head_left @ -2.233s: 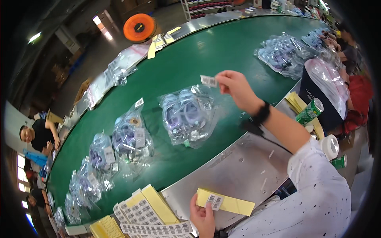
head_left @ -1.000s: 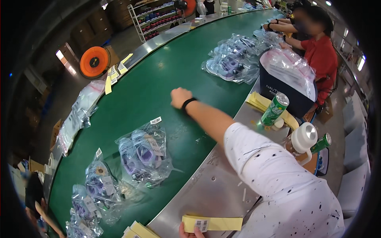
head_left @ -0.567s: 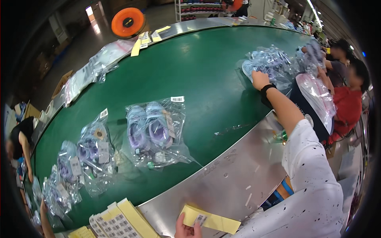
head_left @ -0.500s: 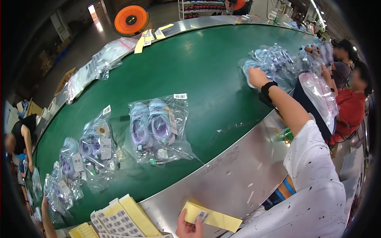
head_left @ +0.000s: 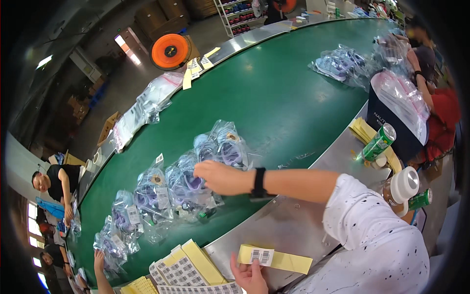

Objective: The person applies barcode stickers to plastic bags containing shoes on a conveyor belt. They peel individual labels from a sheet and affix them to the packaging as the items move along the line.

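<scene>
My left hand (head_left: pixel 250 275), near the lower edge, pinches a yellow strip of barcode labels (head_left: pixel 286 261); white stickers show by the thumb. My right hand (head_left: pixel 220 176) reaches across to the green surface, fingers closed at a clear bag of light blue and lilac shoes (head_left: pixel 188 188). Fingertips are partly hidden against the plastic. Another bagged pair (head_left: pixel 229 147) lies just beyond that hand. To its left are more bagged shoes (head_left: pixel 152 191), some with white tags, in a slanting row. Label sheets (head_left: pixel 181 267) rest beside my left hand on the metal edge.
Another person's hand (head_left: pixel 99 259) touches the leftmost bag. More bagged shoes (head_left: pixel 340 63) lie at the far right. A dark box (head_left: pixel 391 120) of plastic bags, a green can (head_left: pixel 379 142) and a white-lidded cup (head_left: pixel 405 185) stand right. An orange fan (head_left: pixel 169 51) is beyond the table.
My right hand has moved from the far-right pile to the near row, where one more bagged pair now lies. The view has shifted. My left hand still holds the label strip.
</scene>
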`<state>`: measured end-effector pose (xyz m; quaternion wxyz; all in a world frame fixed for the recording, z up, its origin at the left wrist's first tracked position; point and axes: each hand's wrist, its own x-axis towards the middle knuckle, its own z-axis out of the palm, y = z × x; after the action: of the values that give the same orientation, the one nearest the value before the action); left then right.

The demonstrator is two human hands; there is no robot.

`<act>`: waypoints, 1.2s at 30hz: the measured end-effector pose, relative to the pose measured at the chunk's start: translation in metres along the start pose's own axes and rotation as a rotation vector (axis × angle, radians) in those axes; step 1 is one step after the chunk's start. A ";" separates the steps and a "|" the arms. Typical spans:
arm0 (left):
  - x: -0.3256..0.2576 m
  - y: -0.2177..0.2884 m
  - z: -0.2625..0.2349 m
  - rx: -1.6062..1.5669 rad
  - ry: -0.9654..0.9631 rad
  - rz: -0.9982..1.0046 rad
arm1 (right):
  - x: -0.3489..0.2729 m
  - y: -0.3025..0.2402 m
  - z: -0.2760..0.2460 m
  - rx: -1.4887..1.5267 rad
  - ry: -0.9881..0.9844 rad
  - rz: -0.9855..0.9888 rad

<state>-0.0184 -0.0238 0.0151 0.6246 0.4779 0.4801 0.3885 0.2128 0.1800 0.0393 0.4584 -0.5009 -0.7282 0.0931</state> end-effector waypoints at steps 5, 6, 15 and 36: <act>0.002 0.015 0.009 -0.132 0.058 -0.096 | -0.074 -0.084 -0.045 0.394 -0.276 0.132; 0.004 0.011 0.001 -0.072 -0.017 -0.125 | -0.092 -0.095 -0.050 0.395 -0.315 0.141; 0.019 0.035 0.007 0.077 -0.104 0.040 | -0.147 -0.116 -0.043 0.522 -0.186 0.402; 0.029 0.022 0.001 -0.038 -0.161 -0.183 | -0.129 -0.134 -0.059 0.150 -0.039 0.028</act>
<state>-0.0114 0.0085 0.0304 0.7030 0.4498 0.4625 0.2991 0.1817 -0.0082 0.0781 0.4789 -0.4736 -0.7209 0.1636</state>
